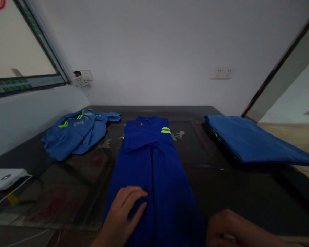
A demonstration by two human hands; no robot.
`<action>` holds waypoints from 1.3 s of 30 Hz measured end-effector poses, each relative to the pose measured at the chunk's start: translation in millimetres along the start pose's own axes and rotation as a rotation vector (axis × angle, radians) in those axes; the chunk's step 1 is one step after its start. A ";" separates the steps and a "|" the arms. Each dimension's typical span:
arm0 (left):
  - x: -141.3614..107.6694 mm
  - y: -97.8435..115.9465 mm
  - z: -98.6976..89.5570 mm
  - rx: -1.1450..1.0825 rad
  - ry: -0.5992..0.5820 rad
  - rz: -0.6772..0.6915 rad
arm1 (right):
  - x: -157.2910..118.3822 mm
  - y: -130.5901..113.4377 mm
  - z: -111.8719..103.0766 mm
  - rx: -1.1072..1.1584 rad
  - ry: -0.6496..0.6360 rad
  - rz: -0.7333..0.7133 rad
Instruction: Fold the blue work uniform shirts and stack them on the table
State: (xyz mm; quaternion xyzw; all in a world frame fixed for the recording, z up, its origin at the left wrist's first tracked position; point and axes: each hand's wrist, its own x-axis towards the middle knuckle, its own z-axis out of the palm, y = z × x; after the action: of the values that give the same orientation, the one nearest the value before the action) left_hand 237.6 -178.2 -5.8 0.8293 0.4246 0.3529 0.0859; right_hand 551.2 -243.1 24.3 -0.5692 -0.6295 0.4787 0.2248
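- Dark table point(211, 195) against a pale wall point(149, 61).
- Coverall point(140, 171) mid-table, long axis running lengthwise, collar toward the wall, legs toward the person.
- Left hand point(126, 211): over one leg, fingers loosely bent, thumb apart.
- Right hand point(226, 224): blurred, curled; cannot tell its grip.

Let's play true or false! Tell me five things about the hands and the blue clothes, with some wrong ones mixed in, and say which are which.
1. The left hand is over the dark blue outfit. True.
2. The right hand is up at the collar. False: the right hand is at the bottom of the picture, far from the collar.
3. The dark blue outfit has bright yellow stripes. True.
4. The crumpled blue clothing lies on the right of the picture. False: the crumpled blue clothing lies on the left.
5. A flat blue pile lies on the right of the picture. True.
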 end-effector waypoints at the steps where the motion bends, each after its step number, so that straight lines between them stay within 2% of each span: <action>1: 28.2 -4.4 1.3 0.002 -0.011 -0.024 | 19.0 -20.0 -16.9 -0.048 -0.147 -0.071; 2: 55.8 -11.3 3.0 0.014 -0.043 -0.051 | 42.4 -37.2 -34.0 -0.075 -0.168 -0.144; 4: 105.3 -32.1 7.6 0.095 -0.147 -0.044 | 100.6 -59.7 -66.7 -0.100 -0.114 -0.285; 7: 153.5 -71.2 18.5 0.312 -0.326 -0.037 | 203.1 -63.8 -107.6 -0.165 0.023 -0.372; 9: 166.2 -94.0 28.2 0.406 -0.410 -0.046 | 268.5 -54.9 -127.6 -0.192 0.153 -0.314; 11: 167.9 -109.9 39.0 0.447 -0.418 -0.056 | 323.9 -44.1 -140.5 -0.248 0.330 -0.231; 13: 164.0 -119.3 49.8 0.465 -0.369 -0.075 | 367.7 -35.0 -146.1 -0.267 0.424 -0.214; 16: 157.2 -126.5 62.4 0.453 -0.316 -0.080 | 415.5 -25.0 -145.4 -0.266 0.475 -0.245; 19: 156.0 -130.6 67.1 0.405 -0.309 -0.081 | 447.9 -17.0 -143.3 -0.259 0.444 -0.276; 22: 159.0 -133.6 66.1 0.357 -0.289 -0.110 | 468.4 -11.8 -146.8 -0.246 0.365 -0.292; 26: 161.6 -136.0 63.3 0.317 -0.230 -0.122 | 482.1 -13.9 -157.6 -0.195 0.303 -0.334; 29: 161.8 -136.3 62.5 0.300 -0.207 -0.140 | 487.6 -19.7 -163.2 -0.148 0.292 -0.426; 31: 161.7 -136.2 62.3 0.288 -0.207 -0.160 | 490.6 -23.7 -163.7 -0.262 0.271 -0.464; 35: 160.1 -137.5 62.0 0.264 -0.199 -0.225 | 495.5 -30.8 -156.6 -0.756 0.226 -0.379; 39: 156.9 -141.6 61.4 0.192 -0.177 -0.301 | 498.7 -34.1 -140.4 -0.917 0.258 -0.332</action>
State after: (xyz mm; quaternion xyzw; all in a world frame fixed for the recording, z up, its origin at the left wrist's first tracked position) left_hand 248.2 39.9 -33.2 0.7887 0.5663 0.2196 0.0951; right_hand 525.2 274.0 -15.1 -0.5562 -0.8241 0.0366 0.1005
